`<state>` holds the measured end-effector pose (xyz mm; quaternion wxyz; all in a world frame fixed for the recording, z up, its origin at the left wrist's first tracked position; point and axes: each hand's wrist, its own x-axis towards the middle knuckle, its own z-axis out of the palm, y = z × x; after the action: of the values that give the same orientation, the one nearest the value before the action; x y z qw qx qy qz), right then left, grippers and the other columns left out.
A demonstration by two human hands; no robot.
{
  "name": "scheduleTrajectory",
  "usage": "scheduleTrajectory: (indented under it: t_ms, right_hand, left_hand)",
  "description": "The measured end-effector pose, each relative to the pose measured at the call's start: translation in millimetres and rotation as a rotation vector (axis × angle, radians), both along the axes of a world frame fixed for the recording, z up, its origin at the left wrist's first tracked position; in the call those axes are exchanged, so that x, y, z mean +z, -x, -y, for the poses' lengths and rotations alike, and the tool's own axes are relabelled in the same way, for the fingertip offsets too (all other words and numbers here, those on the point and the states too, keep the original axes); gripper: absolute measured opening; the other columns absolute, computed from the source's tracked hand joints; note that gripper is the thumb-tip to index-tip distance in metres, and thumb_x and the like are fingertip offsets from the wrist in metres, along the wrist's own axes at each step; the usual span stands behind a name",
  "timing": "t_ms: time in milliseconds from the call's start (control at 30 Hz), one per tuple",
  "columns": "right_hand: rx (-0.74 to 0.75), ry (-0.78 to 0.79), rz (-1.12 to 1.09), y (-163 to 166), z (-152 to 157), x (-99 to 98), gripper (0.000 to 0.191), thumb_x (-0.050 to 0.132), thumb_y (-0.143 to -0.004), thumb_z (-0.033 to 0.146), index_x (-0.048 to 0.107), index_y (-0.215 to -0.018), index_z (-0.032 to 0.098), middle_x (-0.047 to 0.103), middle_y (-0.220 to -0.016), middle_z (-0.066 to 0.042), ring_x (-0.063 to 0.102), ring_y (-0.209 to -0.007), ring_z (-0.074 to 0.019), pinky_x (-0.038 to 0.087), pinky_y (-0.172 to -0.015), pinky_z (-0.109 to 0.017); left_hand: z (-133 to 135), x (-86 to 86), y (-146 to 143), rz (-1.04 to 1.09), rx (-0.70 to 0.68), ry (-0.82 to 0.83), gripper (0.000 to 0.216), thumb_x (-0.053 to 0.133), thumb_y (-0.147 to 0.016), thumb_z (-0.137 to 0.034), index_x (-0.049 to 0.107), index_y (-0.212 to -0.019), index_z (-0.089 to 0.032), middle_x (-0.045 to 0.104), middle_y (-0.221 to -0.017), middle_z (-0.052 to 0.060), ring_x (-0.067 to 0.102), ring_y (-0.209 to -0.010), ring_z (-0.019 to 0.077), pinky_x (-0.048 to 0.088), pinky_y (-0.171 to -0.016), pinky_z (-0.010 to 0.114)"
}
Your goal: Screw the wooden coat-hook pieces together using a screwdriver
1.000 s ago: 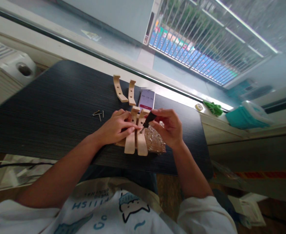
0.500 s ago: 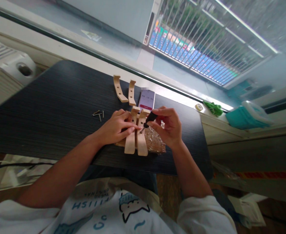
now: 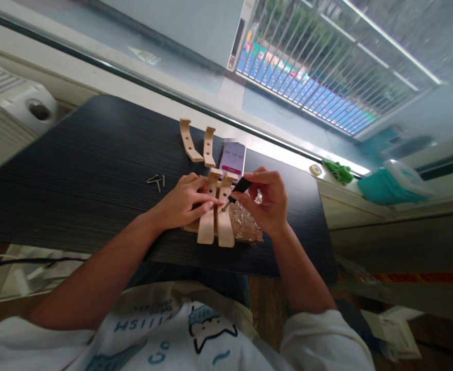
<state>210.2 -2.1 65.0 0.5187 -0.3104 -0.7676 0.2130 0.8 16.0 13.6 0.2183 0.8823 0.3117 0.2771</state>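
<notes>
My left hand [image 3: 180, 203] lies on two curved wooden slats [image 3: 214, 222] near the front of the dark table [image 3: 75, 175], its fingers pressing the left slat down. My right hand [image 3: 267, 201] pinches the black handle of a small screwdriver [image 3: 239, 188], whose tip points down at the right slat. Under the slats lies a piece of bubble wrap [image 3: 245, 224]. Two more curved slats [image 3: 195, 141] lie farther back. A few loose screws [image 3: 156, 180] rest to the left of my left hand.
A phone [image 3: 233, 157] with a lit screen lies behind the slats. A white radiator [image 3: 10, 108] stands at the left. A window ledge at the right carries a green cloth [image 3: 338, 170] and a teal bag [image 3: 388, 186]. The window runs along the table's far side.
My right hand has turned the screwdriver handle slightly, and its fingers have shifted on it. My left hand and the slats have stayed where they were.
</notes>
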Motion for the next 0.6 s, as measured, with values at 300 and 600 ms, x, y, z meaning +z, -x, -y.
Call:
scheduleTrajectory:
  t_ms: [300,600]
  right_hand:
    - [-0.018,-0.017,0.012,0.2,0.9,-0.2,0.036,0.072,-0.078,0.015,0.055,-0.106,0.031,0.05,-0.079,0.006,0.041,-0.057,-0.0059,0.039,-0.053,-0.025]
    - [0.007,-0.012,0.064,-4.4,3.2,0.8,0.028,0.06,-0.087,0.023,0.055,-0.114,0.031,0.053,-0.085,0.002,0.046,-0.062,-0.0094,0.043,-0.055,-0.028]
  left_hand:
    - [0.5,2.1,-0.2,-0.022,0.008,0.017,0.039,0.038,-0.095,-0.035,0.072,-0.113,-0.029,0.053,-0.094,0.006,0.043,-0.093,0.0235,0.033,-0.09,0.043]
    - [0.5,3.1,-0.5,-0.018,0.01,0.029,0.037,0.041,-0.095,-0.035,0.072,-0.114,-0.03,0.054,-0.094,0.007,0.044,-0.093,0.0237,0.034,-0.09,0.043]
